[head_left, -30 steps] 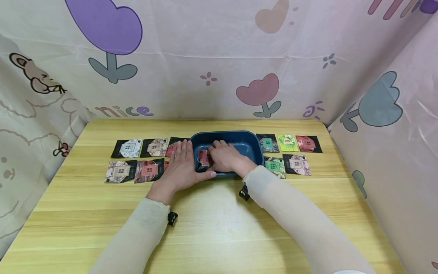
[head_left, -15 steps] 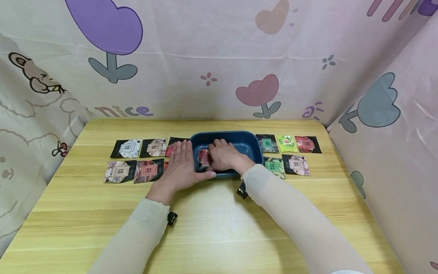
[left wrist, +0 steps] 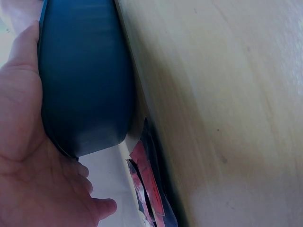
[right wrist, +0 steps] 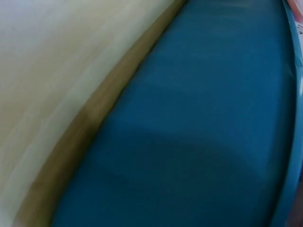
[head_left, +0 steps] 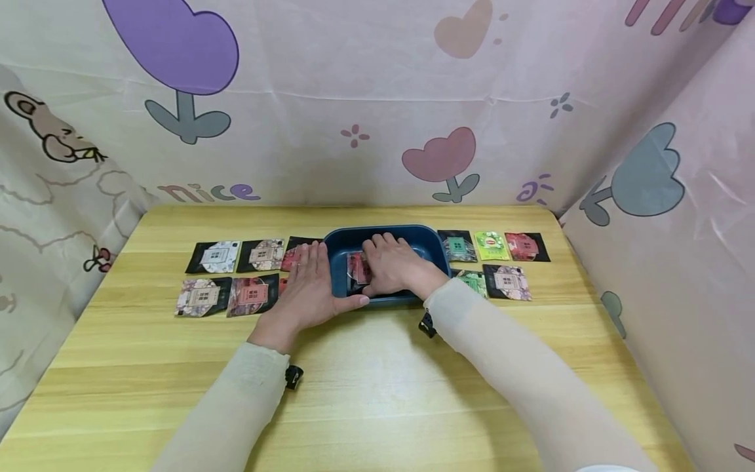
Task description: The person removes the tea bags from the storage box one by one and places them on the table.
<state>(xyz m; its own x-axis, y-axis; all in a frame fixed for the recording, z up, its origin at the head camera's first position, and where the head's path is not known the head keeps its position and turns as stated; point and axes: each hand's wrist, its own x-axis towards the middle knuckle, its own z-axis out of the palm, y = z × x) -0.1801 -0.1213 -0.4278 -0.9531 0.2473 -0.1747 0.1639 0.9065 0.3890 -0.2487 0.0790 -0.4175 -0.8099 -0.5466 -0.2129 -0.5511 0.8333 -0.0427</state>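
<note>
A dark blue tub (head_left: pixel 338 272) sits on the table between my two hands, its outer wall filling most of the right wrist view. My left hand (head_left: pixel 308 292) lies along its left end with straight fingers, the thumb on the front rim. In the left wrist view the palm of my left hand (left wrist: pixel 23 137) is against the tub's wall (left wrist: pixel 87 71). My right hand (head_left: pixel 396 263) reaches down into the tub, thumb and curled fingers at the edge of a red and black tea sachet (head_left: pixel 358 269). That hand covers the sachet's right part.
Several tea sachets lie in two rows left of the tub, including a red one (head_left: pixel 253 294) near the left hand. More lie to its right, among them a yellow-green sachet (head_left: pixel 492 246). A printed curtain (head_left: pixel 312 131) hangs behind the wooden table (head_left: pixel 366 380).
My right hand and the sachet in it have shifted slightly to the right inside the tub. The left hand keeps its place at the tub's left end. The head view has turned a little.
</note>
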